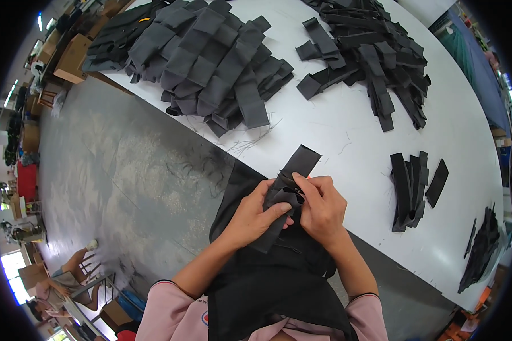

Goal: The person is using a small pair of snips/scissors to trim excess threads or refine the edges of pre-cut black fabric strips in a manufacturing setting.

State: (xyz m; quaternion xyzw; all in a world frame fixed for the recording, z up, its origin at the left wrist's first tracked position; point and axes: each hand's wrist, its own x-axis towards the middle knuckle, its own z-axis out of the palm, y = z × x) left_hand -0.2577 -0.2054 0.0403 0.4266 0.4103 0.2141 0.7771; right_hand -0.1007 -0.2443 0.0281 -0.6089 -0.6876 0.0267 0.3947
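My left hand is closed around a folded black fabric strip, its thumb pressing on the bunched folds near the table's front edge. One flat end of the strip points up and away over the white table; another part hangs down in front of the black apron. Against the folds, my right hand is closed on a small dark tool with a bit of orange, which looks like thread snips. My fingers cover most of the tool, so its blades cannot be made out clearly.
A big heap of dark grey fabric pieces lies far left on the white table, beside loose threads. Another pile of black strips is far right. A small bundle lies nearer right. A person sits at lower left.
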